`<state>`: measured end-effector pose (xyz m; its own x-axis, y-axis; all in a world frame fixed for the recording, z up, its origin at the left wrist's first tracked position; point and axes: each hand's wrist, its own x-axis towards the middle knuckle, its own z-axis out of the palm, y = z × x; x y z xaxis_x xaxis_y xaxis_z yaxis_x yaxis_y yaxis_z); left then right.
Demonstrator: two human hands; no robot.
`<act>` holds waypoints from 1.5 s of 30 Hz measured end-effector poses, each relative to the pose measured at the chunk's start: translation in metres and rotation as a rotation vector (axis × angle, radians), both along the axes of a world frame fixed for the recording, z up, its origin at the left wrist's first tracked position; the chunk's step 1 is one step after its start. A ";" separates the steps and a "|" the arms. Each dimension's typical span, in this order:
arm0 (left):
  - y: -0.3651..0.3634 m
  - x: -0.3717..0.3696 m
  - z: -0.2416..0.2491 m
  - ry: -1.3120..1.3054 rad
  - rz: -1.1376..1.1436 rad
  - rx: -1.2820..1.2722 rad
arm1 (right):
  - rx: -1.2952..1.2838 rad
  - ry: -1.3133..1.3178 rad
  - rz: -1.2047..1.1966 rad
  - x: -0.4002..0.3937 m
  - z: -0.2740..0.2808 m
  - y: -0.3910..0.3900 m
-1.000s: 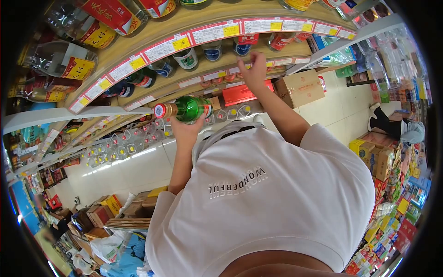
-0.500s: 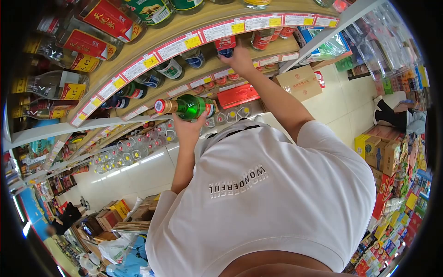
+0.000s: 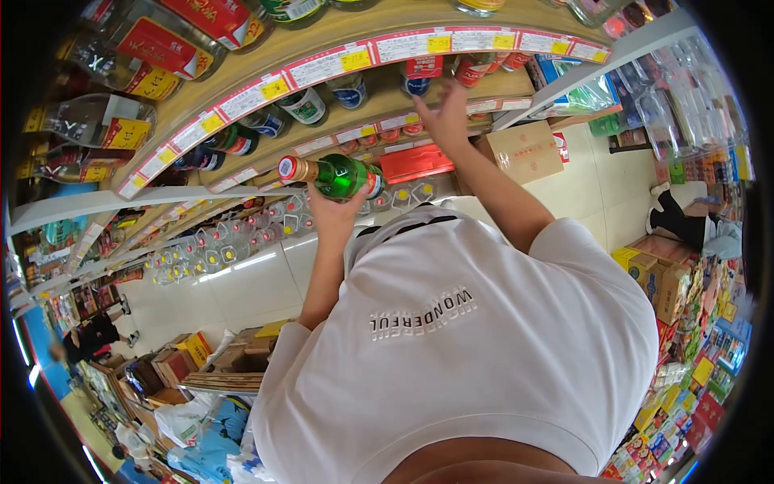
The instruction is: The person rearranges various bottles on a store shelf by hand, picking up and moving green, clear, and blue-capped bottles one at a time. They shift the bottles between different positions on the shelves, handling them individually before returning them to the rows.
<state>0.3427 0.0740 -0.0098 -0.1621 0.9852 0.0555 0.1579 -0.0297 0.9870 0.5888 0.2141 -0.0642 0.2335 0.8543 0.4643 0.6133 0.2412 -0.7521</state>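
Observation:
My left hand [image 3: 333, 208] is wrapped round a green glass bottle [image 3: 343, 176] with a gold neck and a red-and-white cap, tilted in front of the shelves. My right hand [image 3: 445, 119] is raised at the lower shelf, thumb and fingers spread. Its thumb tip lies just below a bottle with a red and blue label [image 3: 416, 79]. The upper fingers overlap a clear bottle with a red label [image 3: 471, 71], which stands beside it. More bottles, one with a green-and-white label [image 3: 305, 106], line the same shelf to the left.
A curved upper shelf edge with price tags [image 3: 330, 64] runs above both hands. Below stand a red box [image 3: 417, 163], a cardboard carton [image 3: 524, 155] and several clear jugs [image 3: 211, 256] on the floor. Other people [image 3: 90, 335] are farther off at both sides.
My right hand has let go of the red-and-blue-labelled bottle and moved right, its fingers now apart. The bottle stays on the shelf. My left hand still holds the green bottle.

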 end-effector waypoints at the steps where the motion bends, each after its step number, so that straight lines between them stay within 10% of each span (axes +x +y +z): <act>1: 0.000 -0.002 0.002 -0.005 0.000 0.003 | 0.048 -0.083 -0.092 -0.006 -0.004 -0.016; 8: -0.009 -0.026 -0.003 -0.138 0.019 -0.052 | -0.140 0.011 0.236 -0.072 0.014 -0.022; 45: -0.031 -0.022 -0.006 -0.115 0.063 0.003 | -0.162 -0.099 0.121 -0.080 0.007 0.033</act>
<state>0.3211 0.0435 -0.0156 -0.2293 0.9727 0.0364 0.0456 -0.0266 0.9986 0.5089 0.2474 -0.0573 0.0847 0.9386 0.3345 0.6599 0.1987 -0.7246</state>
